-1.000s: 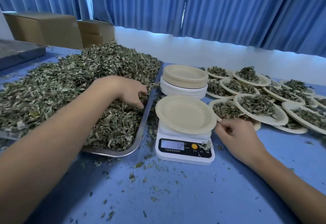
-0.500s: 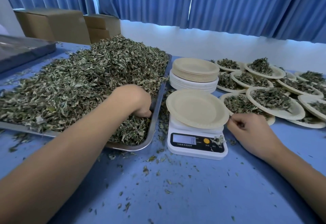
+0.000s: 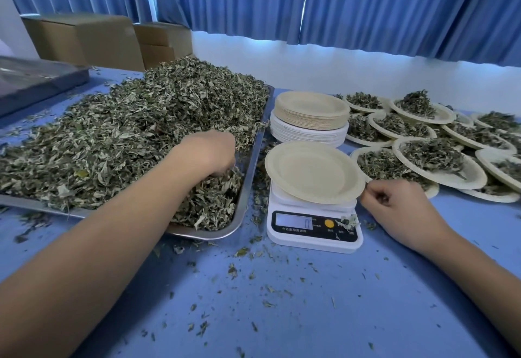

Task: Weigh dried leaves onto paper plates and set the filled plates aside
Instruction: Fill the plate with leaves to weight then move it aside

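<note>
On the blue table (image 3: 310,301) the dried leaves (image 3: 127,143) heap up in the metal tray (image 3: 250,180). The filled plates (image 3: 476,173) lie at the right. The left hand (image 3: 208,151) is dug into the leaves at the near corner, and its grip is curled round a handful. The empty plate (image 3: 313,171) sits on the scale (image 3: 310,243), and the right hand (image 3: 400,208) pinches its rim.

leaves (image 3: 118,143) grey-green | tray (image 3: 248,188) silver | scale (image 3: 313,230) white, yellow button | plate (image 3: 313,171) cream | table (image 3: 282,315) blue
</note>
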{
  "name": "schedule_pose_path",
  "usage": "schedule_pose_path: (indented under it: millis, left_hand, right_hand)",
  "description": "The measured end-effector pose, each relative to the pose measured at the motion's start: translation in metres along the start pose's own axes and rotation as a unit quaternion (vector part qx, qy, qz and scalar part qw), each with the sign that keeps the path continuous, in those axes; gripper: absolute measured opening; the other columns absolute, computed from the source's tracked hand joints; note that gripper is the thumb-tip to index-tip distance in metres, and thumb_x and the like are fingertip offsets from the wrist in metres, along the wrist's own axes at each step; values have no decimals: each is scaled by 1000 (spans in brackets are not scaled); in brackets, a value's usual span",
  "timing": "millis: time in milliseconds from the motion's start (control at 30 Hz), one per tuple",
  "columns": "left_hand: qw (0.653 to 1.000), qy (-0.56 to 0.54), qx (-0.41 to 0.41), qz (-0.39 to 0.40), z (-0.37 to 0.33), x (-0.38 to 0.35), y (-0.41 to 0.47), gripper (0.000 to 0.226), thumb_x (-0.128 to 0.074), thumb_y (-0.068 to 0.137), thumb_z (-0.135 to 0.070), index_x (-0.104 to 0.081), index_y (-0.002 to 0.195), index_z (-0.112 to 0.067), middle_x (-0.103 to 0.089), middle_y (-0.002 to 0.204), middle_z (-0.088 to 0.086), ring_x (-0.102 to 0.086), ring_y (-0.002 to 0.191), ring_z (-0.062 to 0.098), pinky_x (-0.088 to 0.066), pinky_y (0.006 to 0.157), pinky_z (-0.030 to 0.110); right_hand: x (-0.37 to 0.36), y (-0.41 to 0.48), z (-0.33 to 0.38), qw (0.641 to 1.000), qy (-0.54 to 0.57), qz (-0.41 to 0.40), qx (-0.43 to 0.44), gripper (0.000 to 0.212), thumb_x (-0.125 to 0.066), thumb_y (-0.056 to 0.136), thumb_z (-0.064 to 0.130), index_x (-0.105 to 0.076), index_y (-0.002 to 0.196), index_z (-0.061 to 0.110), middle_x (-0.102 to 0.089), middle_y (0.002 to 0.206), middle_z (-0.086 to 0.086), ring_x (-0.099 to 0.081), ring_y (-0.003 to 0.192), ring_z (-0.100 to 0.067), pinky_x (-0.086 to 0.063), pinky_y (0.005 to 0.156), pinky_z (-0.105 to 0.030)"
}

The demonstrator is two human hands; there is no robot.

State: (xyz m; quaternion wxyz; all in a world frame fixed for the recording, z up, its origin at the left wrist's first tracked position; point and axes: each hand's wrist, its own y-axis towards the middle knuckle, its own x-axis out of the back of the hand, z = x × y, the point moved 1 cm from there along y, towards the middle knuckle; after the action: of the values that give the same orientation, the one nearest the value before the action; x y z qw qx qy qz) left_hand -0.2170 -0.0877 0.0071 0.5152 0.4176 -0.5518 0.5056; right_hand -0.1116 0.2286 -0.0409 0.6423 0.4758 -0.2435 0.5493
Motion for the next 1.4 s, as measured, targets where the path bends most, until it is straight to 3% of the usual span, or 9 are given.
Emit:
schedule_pose_path:
  millis: [67,167,233,367,533,733,900,1133,1400]
  left_hand:
    - [993,-29,27,-107,4,9,0,15,-44,105,-13,-55,100,-4,-60,79,5,-60,63,21,-48,55,36]
    - [963,-77,30,-255,5,20,0,8,-39,106,-16,-42,101,-11,-50,70,4,-49,56,22,-31,47,31]
    - [957,-90,17,-276,4,22,0,5,-39,106,-15,-38,102,-12,-50,69,5,-49,55,24,-33,48,32]
    - [972,-78,14,-222,4,17,0,3,-39,106,-11,-41,106,-9,-54,79,9,-56,66,31,-48,63,43]
    - [917,-138,-35,-372,11,29,10,15,-42,107,-25,-43,103,-10,-55,74,8,-55,61,30,-51,59,44]
    - [943,-164,-11,-290,17,24,19,19,-42,107,-27,-41,98,-10,-55,72,10,-52,59,27,-42,55,38]
    - [899,-259,-66,-346,5,41,10,17,-45,107,-27,-46,100,-12,-53,67,1,-47,52,15,-27,46,30]
    - [875,-308,-141,-347,-35,56,7,24,-46,106,-29,-50,96,-7,-51,71,-2,-43,57,10,-29,47,18]
    - [858,-336,-246,-299,-107,55,7,24,-49,105,-27,-43,86,-12,-52,67,-2,-43,56,12,-32,53,27]
  right_hand:
    - [0,-1,0,1000,-1,4,0,39,-60,94,13,-44,61,2,-44,53,-14,-27,50,-10,-28,52,-31]
    - [0,0,1,1000,0,4,1,39,-61,94,12,-44,62,0,-43,54,-15,-26,51,-10,-27,52,-31]
    - [0,0,1,1000,0,3,2,40,-62,94,11,-42,61,0,-42,54,-15,-26,51,-10,-26,53,-33]
    - [0,-1,-1,1000,6,5,6,40,-61,94,13,-42,60,1,-43,53,-13,-27,50,-9,-25,51,-27]
    - [-1,0,-1,1000,8,2,18,41,-61,94,16,-43,59,3,-44,50,-12,-28,49,-9,-28,51,-25]
    - [0,0,-3,1000,9,2,27,44,-63,95,17,-43,59,3,-43,50,-11,-30,48,-11,-29,51,-24]
    - [-1,1,-5,999,20,0,27,45,-64,95,17,-41,58,4,-42,50,-10,-30,48,-11,-30,51,-23]
    - [-1,3,-7,999,34,7,24,48,-65,96,17,-39,57,7,-34,46,4,-29,47,-10,-30,50,-21]
    - [-1,3,-9,998,52,16,24,48,-65,97,20,-42,59,4,-40,48,-5,-30,47,-9,-30,50,-21]
